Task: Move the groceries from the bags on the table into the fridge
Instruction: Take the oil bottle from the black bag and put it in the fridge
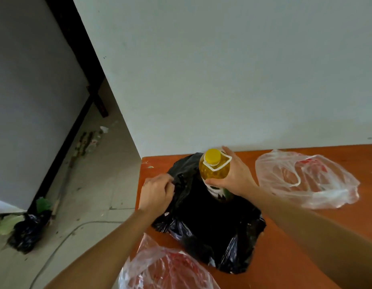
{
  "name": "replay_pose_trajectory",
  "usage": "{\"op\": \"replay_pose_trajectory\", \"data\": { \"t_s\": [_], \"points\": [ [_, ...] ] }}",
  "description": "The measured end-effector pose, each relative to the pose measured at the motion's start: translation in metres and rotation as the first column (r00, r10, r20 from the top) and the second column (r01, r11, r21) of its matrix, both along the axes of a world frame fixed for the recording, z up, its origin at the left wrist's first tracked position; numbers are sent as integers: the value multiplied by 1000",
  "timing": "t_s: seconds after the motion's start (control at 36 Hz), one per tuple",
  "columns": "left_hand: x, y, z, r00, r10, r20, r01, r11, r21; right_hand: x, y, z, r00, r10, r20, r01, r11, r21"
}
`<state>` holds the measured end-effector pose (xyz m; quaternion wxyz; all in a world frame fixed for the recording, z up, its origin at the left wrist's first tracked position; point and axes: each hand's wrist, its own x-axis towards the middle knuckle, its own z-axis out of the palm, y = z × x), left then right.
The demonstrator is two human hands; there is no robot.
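Glossy black plastic bag (pixel 208 226); table (pixel 295 236) seemingly smooth wood.

Oil bottle half out of the black bag, frame centre.

My right hand (pixel 236 177) grips the upright yellow-capped oil bottle (pixel 214 170); its base sits inside the crumpled black bag (pixel 210 228), whose rim my left hand (pixel 157 191) pinches. Clear bags lie right (pixel 306 178) and bottom (pixel 166 270).

Right hand (pixel 236 176) grips the oil bottle (pixel 214 170) upright in the black bag (pixel 210 226); left hand (pixel 157 191) pinches its rim.
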<state>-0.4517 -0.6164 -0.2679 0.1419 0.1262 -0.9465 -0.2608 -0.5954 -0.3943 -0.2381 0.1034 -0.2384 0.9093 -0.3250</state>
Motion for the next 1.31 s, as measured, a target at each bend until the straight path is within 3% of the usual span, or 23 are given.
{"op": "replay_pose_trajectory", "data": {
  "t_s": [0.08,0.19,0.28,0.36,0.47,0.61,0.78,0.86,0.92,0.97,1.06,1.14,1.31],
  "points": [
    [-24,22,39,992,37,-117,-23,992,121,3,0,-5,991,-28,132,34,998,-48],
    [-52,57,65,995,-74,63,50,945,325,5,-2,-6,980,39,197,-37,999,-15],
    [-70,76,68,975,-44,216,-10,970,241,4,4,-8,952,166,256,-178,984,26],
    [-81,72,68,962,79,260,-108,989,101,-3,19,-22,923,209,323,-248,965,84],
    [-82,52,62,970,68,234,-117,973,201,-13,45,-53,889,193,415,-294,935,197],
    [-78,39,50,977,125,171,-173,936,306,-25,56,-94,888,67,455,-236,915,327],
    [-78,21,32,941,284,181,-332,877,348,-56,43,-107,845,127,520,-301,915,267],
    [-77,18,28,916,342,207,-398,833,384,-58,51,-113,915,8,404,-138,946,292],
    [-79,17,26,899,370,235,-438,792,425,-56,52,-114,974,-104,203,58,973,222],
    [-80,16,23,879,395,266,-476,748,462,-54,45,-110,979,-157,132,141,982,127],
    [-77,17,17,854,435,286,-520,699,490,-53,28,-105,944,-160,287,122,981,148],
    [-69,18,8,824,480,302,-565,651,507,-55,18,-107,842,-199,502,132,977,166],
    [-52,26,-5,769,550,327,-637,607,476,-61,2,-110,829,-226,511,140,970,201]
  ]
}}
